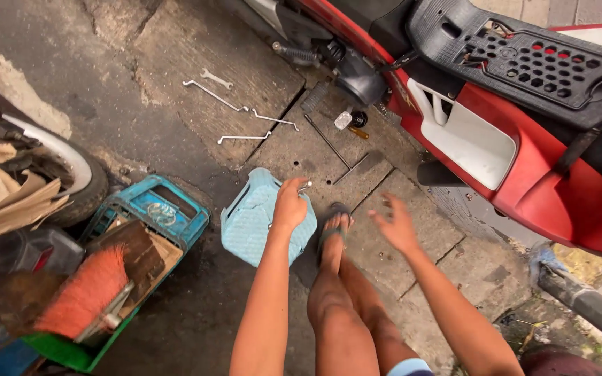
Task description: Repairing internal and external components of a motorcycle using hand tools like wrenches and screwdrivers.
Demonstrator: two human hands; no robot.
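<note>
My left hand (290, 203) grips the top edge of a small light-blue plastic stool (252, 223), which is tilted on the paved ground; a small metal piece shows at the fingers. My right hand (395, 224) hovers open with fingers spread, holding nothing, above the pavement next to my sandalled foot (332, 226). My bare legs run down the middle of the view. A red motor scooter (524, 160) with a black perforated rear rack (524, 59) stands to the right, close to my right hand.
Several thin metal wrenches and rods (235, 104) lie on the pavement ahead. A long T-handle tool (336, 150) lies near the scooter. At left are a blue crate (151, 209), an orange brush (85, 292), a tyre (71, 170) and cardboard.
</note>
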